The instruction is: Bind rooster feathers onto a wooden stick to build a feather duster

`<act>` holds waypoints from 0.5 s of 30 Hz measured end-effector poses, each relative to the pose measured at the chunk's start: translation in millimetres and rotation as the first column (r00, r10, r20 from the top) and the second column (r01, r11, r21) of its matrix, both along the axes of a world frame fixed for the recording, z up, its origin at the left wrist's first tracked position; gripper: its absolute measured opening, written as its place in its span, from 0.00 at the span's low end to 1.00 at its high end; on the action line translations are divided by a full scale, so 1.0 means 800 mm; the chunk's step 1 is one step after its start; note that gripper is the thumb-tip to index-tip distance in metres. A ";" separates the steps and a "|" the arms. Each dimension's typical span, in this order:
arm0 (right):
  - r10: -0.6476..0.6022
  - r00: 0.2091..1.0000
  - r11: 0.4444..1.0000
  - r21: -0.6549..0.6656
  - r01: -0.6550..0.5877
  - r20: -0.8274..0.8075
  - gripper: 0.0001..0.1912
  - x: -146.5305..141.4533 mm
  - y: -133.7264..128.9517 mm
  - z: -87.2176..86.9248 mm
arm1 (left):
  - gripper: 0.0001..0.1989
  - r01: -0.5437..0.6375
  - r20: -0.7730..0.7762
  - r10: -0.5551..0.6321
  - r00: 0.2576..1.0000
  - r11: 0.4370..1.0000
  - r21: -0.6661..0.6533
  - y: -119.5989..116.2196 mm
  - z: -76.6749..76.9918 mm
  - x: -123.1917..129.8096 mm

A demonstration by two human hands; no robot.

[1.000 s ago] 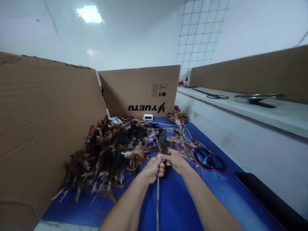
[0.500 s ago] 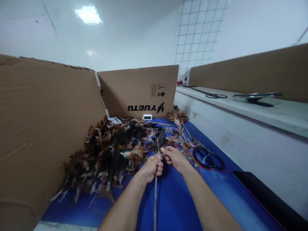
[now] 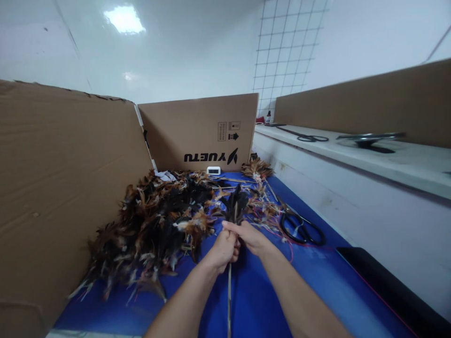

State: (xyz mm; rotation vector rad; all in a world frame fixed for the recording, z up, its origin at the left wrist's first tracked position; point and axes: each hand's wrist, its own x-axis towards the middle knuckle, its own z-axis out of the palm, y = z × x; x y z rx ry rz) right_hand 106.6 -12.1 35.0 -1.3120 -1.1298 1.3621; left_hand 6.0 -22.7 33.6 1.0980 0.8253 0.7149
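Observation:
A thin stick [image 3: 229, 300] points up from the near edge, with dark feathers [image 3: 235, 204] fanned out at its top end. My left hand [image 3: 224, 249] is closed around the stick just below the feathers. Against it, my right hand [image 3: 247, 236] is closed at the feathers' base, its thumb lying across the top of my left hand. The fingertips of my right hand are partly hidden. A big pile of brown and black feathers [image 3: 158, 225] lies to the left on the blue surface [image 3: 253, 300].
Black-handled scissors [image 3: 302, 228] and loose pink strands lie right of my hands. A small white device [image 3: 213, 171] stands before the cardboard panel [image 3: 169, 131]. More cardboard [image 3: 70, 188] walls the left side. Scissors [image 3: 312, 138] rest on the white ledge [image 3: 416, 162]. A black slab [image 3: 387, 291] lies lower right.
My right hand has moved left onto my left hand and the feather base. The dark feathers at the stick's top now show more spread out. The view has shifted slightly.

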 end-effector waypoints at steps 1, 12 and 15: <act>-0.008 0.999 1.000 -0.017 0.007 -0.047 0.17 -0.002 0.000 0.000 | 0.22 -0.003 -0.014 0.003 1.000 1.000 -0.001 -0.002 -0.001 0.002; -0.018 0.998 0.996 -0.091 0.012 -0.060 0.17 0.001 0.005 -0.005 | 0.20 0.002 0.013 -0.001 1.000 0.999 -0.035 -0.004 -0.008 0.008; -0.009 0.999 0.998 -0.067 0.006 -0.035 0.18 0.003 0.005 -0.004 | 0.20 0.021 0.093 -0.015 0.996 0.998 -0.066 -0.003 -0.006 0.006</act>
